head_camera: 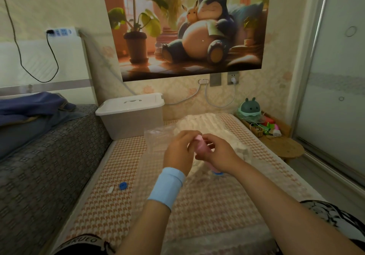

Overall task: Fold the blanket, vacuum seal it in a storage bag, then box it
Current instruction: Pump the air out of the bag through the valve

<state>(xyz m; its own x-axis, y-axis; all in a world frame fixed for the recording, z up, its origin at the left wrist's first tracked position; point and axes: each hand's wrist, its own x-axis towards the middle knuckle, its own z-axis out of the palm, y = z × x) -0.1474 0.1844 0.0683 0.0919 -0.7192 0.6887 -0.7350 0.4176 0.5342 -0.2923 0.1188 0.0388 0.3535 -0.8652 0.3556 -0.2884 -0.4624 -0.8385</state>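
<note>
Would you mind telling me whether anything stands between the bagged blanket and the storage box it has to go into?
Nothing lies on the bed between the bagged blanket and the storage box, but the box's lid is on. Both hands hold the pink pump over the bag.

Bed (118, 205) — bag (156, 136), box (130, 120), cap (122, 185)

One head-worn view, looking forward and down along the bed (122, 211), close over both hands (197, 150), facing the poster (189, 27) wall beyond the bed.
</note>
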